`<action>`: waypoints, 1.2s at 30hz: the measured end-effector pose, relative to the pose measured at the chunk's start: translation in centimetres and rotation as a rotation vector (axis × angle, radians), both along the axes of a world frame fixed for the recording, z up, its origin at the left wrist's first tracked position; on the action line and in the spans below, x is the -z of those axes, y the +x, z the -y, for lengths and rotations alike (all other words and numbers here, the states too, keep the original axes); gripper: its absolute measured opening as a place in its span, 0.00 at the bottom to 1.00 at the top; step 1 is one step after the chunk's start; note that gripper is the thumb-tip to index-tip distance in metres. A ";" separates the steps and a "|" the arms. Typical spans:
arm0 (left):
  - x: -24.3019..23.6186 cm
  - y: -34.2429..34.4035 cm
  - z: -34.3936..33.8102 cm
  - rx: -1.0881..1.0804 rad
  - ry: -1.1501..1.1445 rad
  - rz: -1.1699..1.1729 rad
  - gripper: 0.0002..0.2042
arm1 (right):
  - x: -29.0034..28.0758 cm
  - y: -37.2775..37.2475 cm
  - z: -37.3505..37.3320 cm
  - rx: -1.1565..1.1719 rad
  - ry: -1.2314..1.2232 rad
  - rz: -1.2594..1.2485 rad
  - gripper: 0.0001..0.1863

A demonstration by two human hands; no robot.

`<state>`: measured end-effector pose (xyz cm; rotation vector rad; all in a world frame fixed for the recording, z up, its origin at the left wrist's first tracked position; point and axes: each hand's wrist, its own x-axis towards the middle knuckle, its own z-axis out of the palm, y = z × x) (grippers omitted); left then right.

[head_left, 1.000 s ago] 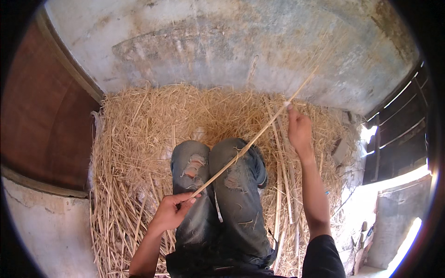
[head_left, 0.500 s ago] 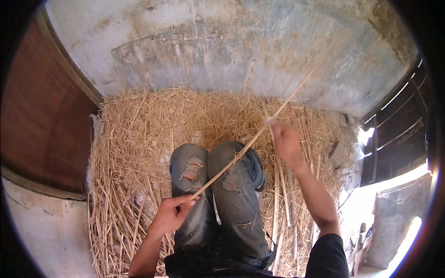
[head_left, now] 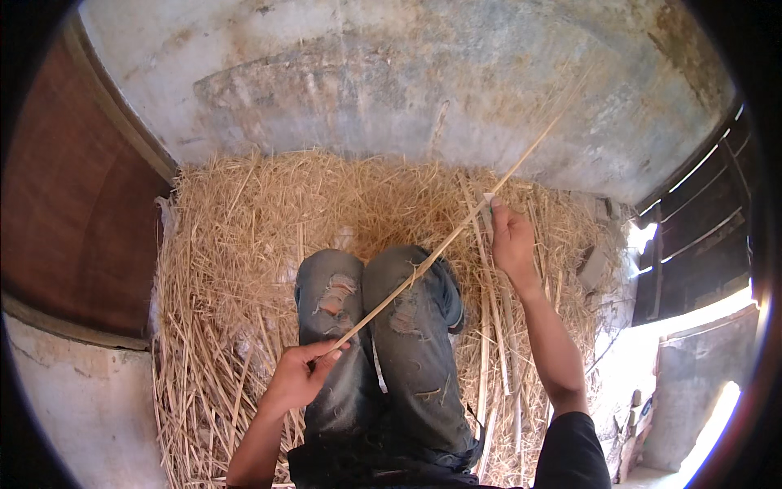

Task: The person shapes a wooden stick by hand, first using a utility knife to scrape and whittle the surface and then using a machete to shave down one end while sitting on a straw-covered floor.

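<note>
A long, thin, straw-coloured stalk (head_left: 419, 271) slants across my lap, from low left up to the wall side at the right. My left hand (head_left: 299, 376) pinches its lower end between thumb and fingers, over my left thigh. Farther up, my right hand (head_left: 513, 242) is closed beside the stalk, over the straw. At its fingertips shows a small whitish piece (head_left: 489, 197), touching or very near the stalk; I cannot tell what it is. The stalk runs on past my right hand, and its far tip is blurred in front of the wall.
Loose straw (head_left: 244, 212) covers the floor around my knees (head_left: 399, 285), with longer stalks (head_left: 195, 391) at the left and more (head_left: 501, 350) at the right. A stained wall (head_left: 366, 90) rises ahead. A brown panel (head_left: 81, 187) stands left, dark slats (head_left: 700, 220) right, near a grey block (head_left: 593, 269).
My right hand and the whitish piece have moved a little up along the stalk, away from me. My left hand keeps its pinch on the lower end.
</note>
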<state>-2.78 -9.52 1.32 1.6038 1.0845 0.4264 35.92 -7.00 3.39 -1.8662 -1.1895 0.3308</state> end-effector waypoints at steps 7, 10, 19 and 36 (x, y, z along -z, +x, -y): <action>1.2 -0.6 0.0 0.018 0.045 0.009 0.10 | 0.2 -0.9 0.8 0.037 -0.112 -0.077 0.28; -0.1 0.1 -0.1 -0.003 -0.061 0.001 0.10 | 2.2 -2.0 1.4 -0.019 -0.190 0.044 0.29; 0.8 0.2 0.3 -0.008 0.049 0.049 0.10 | 2.5 1.2 1.3 -0.116 0.098 -0.652 0.24; -0.8 0.8 0.9 -0.022 0.141 -0.054 0.11 | -1.6 -1.7 1.3 -0.266 0.179 0.172 0.07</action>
